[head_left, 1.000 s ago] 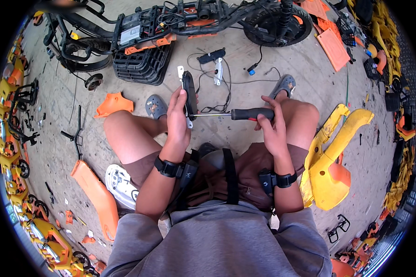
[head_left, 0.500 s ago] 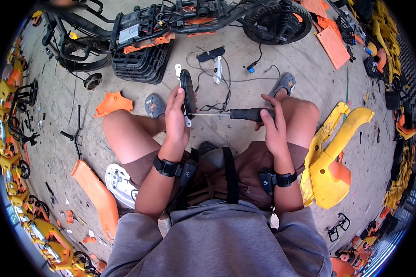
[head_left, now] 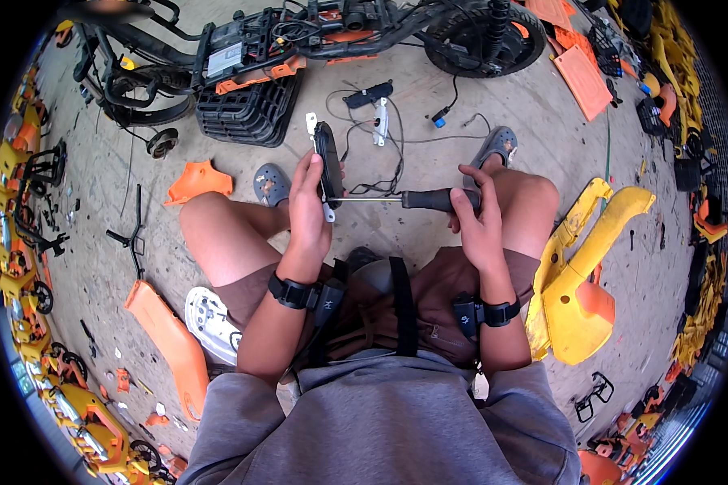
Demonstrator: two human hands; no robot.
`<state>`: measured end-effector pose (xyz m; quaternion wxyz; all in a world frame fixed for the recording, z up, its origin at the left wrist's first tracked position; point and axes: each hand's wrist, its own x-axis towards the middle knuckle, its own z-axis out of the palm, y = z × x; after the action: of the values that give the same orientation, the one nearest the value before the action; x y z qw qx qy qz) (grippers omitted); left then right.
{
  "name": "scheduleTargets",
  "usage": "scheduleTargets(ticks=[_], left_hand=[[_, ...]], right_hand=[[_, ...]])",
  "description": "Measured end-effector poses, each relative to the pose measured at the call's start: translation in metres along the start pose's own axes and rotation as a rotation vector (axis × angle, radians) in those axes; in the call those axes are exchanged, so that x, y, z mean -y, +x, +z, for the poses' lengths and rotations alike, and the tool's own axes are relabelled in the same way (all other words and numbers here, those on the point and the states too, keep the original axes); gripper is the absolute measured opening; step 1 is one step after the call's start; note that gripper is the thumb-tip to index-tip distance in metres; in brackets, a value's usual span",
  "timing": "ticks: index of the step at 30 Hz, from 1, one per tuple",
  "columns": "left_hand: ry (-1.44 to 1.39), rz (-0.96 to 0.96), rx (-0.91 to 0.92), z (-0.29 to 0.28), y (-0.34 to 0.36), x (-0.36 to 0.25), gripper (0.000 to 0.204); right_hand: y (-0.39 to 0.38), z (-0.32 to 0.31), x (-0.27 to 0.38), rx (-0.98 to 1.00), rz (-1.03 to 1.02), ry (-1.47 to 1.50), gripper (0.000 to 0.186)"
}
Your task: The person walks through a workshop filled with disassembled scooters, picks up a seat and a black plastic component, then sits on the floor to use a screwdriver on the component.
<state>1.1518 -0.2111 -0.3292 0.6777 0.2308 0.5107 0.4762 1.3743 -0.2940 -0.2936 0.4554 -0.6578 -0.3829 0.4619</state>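
My left hand (head_left: 306, 206) grips a dark, oblong light-like part (head_left: 329, 162) on edge, with pale metal tabs at its two ends. The fingers wrap round its far side. A screwdriver (head_left: 427, 199) with a black handle lies level in my right hand (head_left: 479, 222), its thin shaft running left to the lower end of the part. My fingers close on the butt of the handle. Whether the tip sits in a screw is too small to tell. Beyond my hands, a black part (head_left: 368, 94) and a silver bracket (head_left: 381, 123) lie on the floor among thin cables.
A stripped electric motorbike frame (head_left: 332, 40) stands ahead, with a black crate (head_left: 247, 109) beside it. An orange panel (head_left: 199, 182) and a longer orange cover (head_left: 170, 343) lie to my left. Yellow body panels (head_left: 578, 299) rest by my right knee.
The fingers of my right hand have shifted slightly round the screwdriver's handle. My left hand and the part have hardly moved.
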Motion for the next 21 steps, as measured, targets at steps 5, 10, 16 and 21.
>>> scheduleTargets(ticks=[5, 10, 16, 21], left_hand=[[-0.004, 0.006, 0.015, 0.0, 0.002, 0.001, 0.039], [-0.009, 0.011, 0.02, -0.003, 0.003, 0.003, 0.038], [0.002, 0.003, 0.011, 0.001, 0.001, 0.0, 0.037], [-0.007, 0.009, 0.019, -0.003, 0.002, 0.002, 0.038]], right_hand=[[0.002, 0.001, -0.012, -0.007, -0.131, 0.026, 0.036], [0.0, 0.002, -0.002, -0.023, 0.009, 0.0, 0.04], [0.006, 0.004, -0.019, -0.022, -0.248, 0.08, 0.041], [0.001, -0.002, -0.001, 0.038, 0.045, -0.03, 0.041]])
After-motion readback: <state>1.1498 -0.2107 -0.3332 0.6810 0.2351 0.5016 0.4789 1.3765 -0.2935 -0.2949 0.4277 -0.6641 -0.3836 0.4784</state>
